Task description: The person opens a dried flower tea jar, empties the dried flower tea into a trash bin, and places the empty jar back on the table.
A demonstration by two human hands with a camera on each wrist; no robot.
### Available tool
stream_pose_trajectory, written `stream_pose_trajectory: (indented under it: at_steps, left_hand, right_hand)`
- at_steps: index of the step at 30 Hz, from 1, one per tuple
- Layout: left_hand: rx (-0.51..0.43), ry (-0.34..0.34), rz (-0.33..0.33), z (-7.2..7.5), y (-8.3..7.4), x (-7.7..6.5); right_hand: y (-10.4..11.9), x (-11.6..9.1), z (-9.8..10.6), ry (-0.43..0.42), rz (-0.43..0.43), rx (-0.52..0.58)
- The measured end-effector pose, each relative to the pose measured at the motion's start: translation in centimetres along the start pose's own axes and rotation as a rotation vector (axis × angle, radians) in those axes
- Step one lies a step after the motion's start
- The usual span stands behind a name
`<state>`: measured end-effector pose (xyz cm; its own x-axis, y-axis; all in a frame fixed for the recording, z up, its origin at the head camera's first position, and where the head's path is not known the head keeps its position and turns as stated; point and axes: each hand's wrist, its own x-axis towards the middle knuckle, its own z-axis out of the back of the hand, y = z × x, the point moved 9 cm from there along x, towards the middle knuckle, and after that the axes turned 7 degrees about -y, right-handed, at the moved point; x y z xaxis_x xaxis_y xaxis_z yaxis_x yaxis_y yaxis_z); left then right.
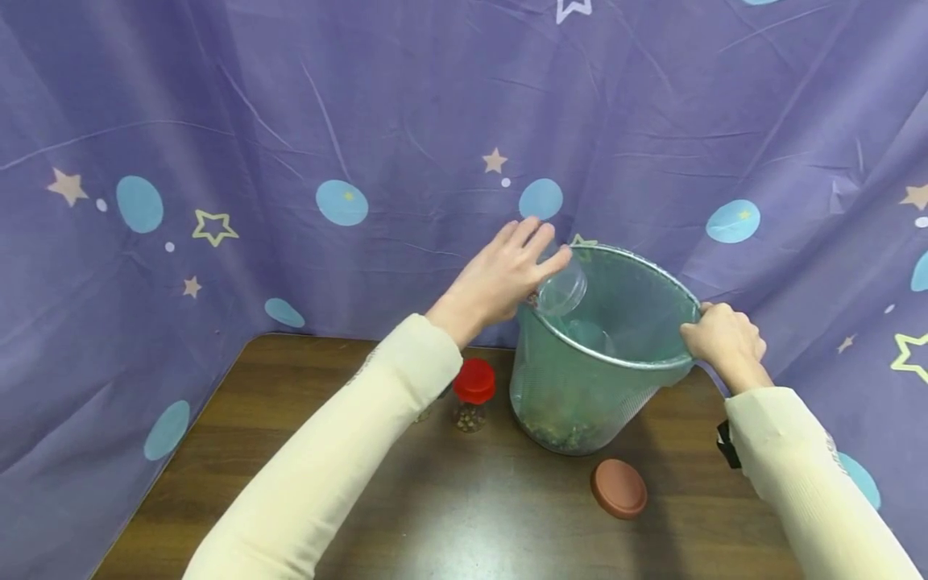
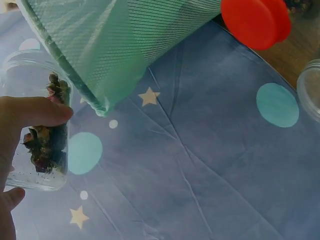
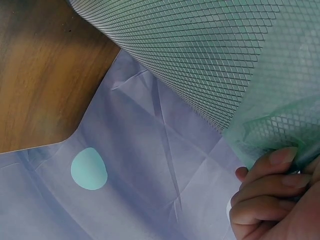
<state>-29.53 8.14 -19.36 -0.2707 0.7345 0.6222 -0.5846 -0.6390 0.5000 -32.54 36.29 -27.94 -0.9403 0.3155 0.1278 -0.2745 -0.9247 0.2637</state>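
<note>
My left hand (image 1: 500, 274) grips a clear jar (image 1: 565, 292), tilted with its mouth over the left rim of a mesh wastebasket (image 1: 573, 391). Dried flower buds (image 2: 45, 145) lie along the jar's side in the left wrist view. A thin green bag (image 2: 112, 45) lines the basket and folds over its rim. On the basket's opposite side, my right hand (image 1: 725, 342) holds the rim, fingers curled over the bag's edge (image 3: 260, 137). Dark bits (image 1: 569, 435) show through the mesh at the bottom.
A red-lidded jar (image 1: 475, 382) with small brownish contents stands left of the basket, and another clear jar (image 2: 312, 90) is partly visible beside it. In front of the basket lies a round reddish-brown lid (image 1: 619, 489) on the wooden table (image 1: 464, 515). A purple patterned curtain (image 1: 406, 129) hangs behind.
</note>
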Motion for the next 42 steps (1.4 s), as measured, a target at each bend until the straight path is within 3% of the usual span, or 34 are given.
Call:
stream_pose_trajectory:
  at_steps: [6, 15, 21, 29, 42]
  left_hand:
    - [0.018, 0.015, -0.032, 0.0, -0.6, 0.5]
    - [0.046, 0.023, -0.003, -0.1, -0.4, 0.3]
    - [0.081, 0.086, 0.037, -0.5, 0.0, 0.1]
    - [-0.005, 0.151, 0.110, -1.0, 0.7, -0.3]
    - [-0.117, 0.262, 0.163, -1.4, 1.7, -0.9]
  right_hand:
    - [0.0, 0.1, 0.1, -0.002, -0.001, -0.001]
    - [-0.1, 0.2, -0.1, 0.005, -0.007, -0.004]
    - [0.0, 0.2, -0.1, 0.004, -0.009, -0.001]
    - [0.0, 0.2, -0.2, -0.006, -0.009, 0.007]
    - [-0.1, 0.4, -0.4, -0.001, -0.015, 0.009]
